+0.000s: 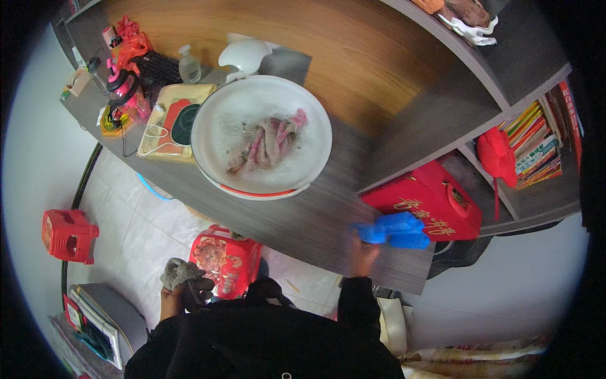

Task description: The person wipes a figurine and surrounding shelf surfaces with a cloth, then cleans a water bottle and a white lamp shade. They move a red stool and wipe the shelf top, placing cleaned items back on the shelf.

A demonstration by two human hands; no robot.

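My left hand (171, 301) is at the lower left, holding a bundle of grey knit fabric (179, 274) with dark parts that look like glove fingers. Over the desk's right end, my right hand (363, 259) grips a bright blue item (370, 233); blur hides its exact kind. More of the blue material (406, 230) lies against it on the desk, and I cannot tell whether it is one piece. A white basin (326, 142) of sudsy water stands on the desk, with a pink and grey cloth (267, 144) soaking in it.
The grey wood desk (345, 189) carries an induction cooker (182, 125), a pink bottle (130, 97) and a clear bottle (189, 66). A red box (426, 196) sits in the right shelf. Below are a flowered red stool (225, 260) and a smaller red stool (68, 235).
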